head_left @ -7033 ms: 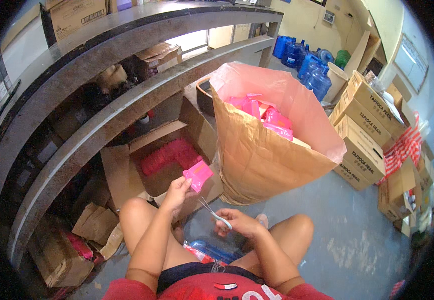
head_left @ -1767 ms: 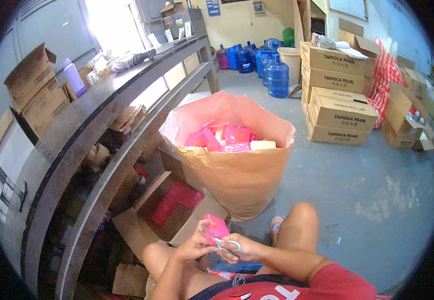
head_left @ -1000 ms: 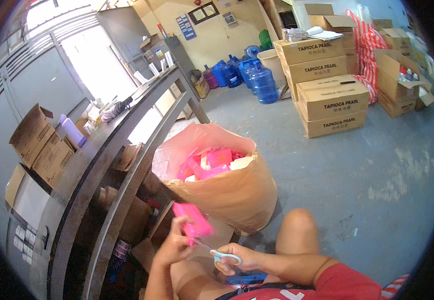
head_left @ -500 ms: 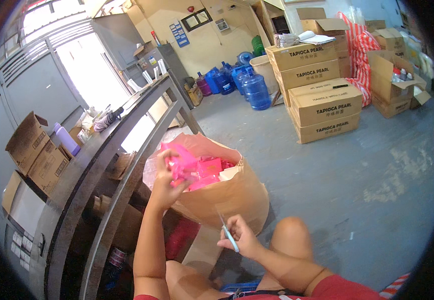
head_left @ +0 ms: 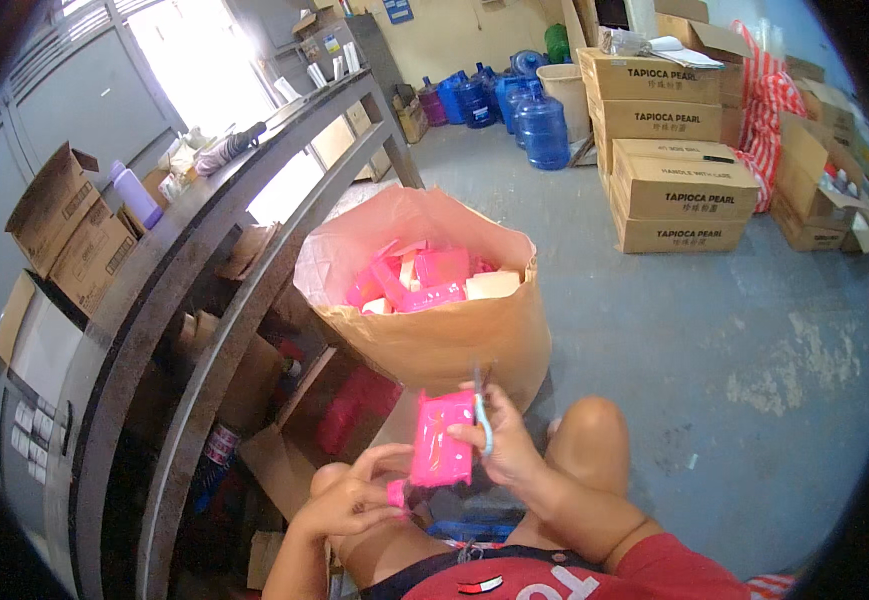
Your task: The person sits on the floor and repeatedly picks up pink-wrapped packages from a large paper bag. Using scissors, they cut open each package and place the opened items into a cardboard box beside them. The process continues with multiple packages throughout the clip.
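A shiny pink plastic packet (head_left: 442, 440) is in front of my lap, between my two hands. My right hand (head_left: 509, 445) holds a pair of scissors (head_left: 484, 420) with light blue handles, its blades pointing up and away. The thumb of that hand presses on the packet's right side. At the packet's lower left, my left hand (head_left: 359, 495) is closed, pinching a small pink plastic end (head_left: 397, 493); whether it is joined to the packet I cannot tell. Just beyond, a large brown paper sack (head_left: 434, 340) stands with its mouth wide, holding several pink packets (head_left: 439, 268) and some cream-coloured blocks (head_left: 492, 285).
Along my left runs a dark metal-framed table (head_left: 224, 200) with cardboard boxes (head_left: 69, 230) and a purple bottle (head_left: 136, 197) on it. Stacked cartons (head_left: 684, 190) stand at the far right. Blue water jugs (head_left: 544, 130) line the back, and an open box (head_left: 819, 190) sits beyond the cartons.
My left hand has come down from the sack's mouth toward my lap. A pink packet is now against my right hand, which still holds the scissors. The view has shifted downward.
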Demonstrator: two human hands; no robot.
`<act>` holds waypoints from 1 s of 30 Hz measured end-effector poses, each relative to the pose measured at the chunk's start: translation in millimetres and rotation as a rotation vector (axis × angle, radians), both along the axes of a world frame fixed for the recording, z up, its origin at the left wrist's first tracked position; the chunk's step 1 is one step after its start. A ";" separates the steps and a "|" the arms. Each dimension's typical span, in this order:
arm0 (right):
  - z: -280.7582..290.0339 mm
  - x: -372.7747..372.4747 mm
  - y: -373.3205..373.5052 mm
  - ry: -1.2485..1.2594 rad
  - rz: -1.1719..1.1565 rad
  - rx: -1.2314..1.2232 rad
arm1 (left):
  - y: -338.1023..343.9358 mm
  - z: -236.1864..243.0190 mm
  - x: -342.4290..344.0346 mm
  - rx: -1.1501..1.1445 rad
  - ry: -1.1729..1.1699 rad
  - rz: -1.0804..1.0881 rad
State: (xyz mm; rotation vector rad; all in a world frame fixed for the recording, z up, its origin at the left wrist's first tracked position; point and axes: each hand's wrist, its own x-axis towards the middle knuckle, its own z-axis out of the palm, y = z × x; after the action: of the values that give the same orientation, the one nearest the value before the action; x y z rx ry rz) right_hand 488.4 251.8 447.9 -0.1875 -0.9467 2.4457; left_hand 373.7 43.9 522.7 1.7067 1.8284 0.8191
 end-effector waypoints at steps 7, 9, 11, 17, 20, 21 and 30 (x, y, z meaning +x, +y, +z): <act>19.4 33.8 69.3 0.156 -0.594 0.159 | -68.7 38.5 -33.1 -0.279 0.636 0.465; 17.2 33.6 70.0 0.179 -0.552 0.233 | -59.9 56.6 -38.7 -0.077 0.721 0.588; 12.3 25.6 56.1 0.201 -0.393 0.295 | -26.8 73.1 -53.4 0.232 0.753 0.696; 1.6 2.4 23.1 0.140 -0.027 0.431 | 136.2 101.1 -109.9 0.509 0.905 0.612; -3.1 -5.9 17.2 0.094 -0.020 0.446 | 174.4 93.4 -114.8 0.190 1.131 0.532; -4.4 -7.8 17.5 0.073 -0.026 0.479 | 173.9 87.8 -112.3 0.203 1.101 0.553; -17.0 -31.5 -0.6 -0.048 0.065 0.382 | 52.0 -33.2 -40.6 0.656 -0.909 0.362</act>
State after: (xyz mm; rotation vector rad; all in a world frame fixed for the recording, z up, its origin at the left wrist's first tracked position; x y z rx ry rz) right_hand 457.0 251.2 430.9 -0.0818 -1.4368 2.2714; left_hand 333.0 95.8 489.5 0.9679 1.2644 2.0950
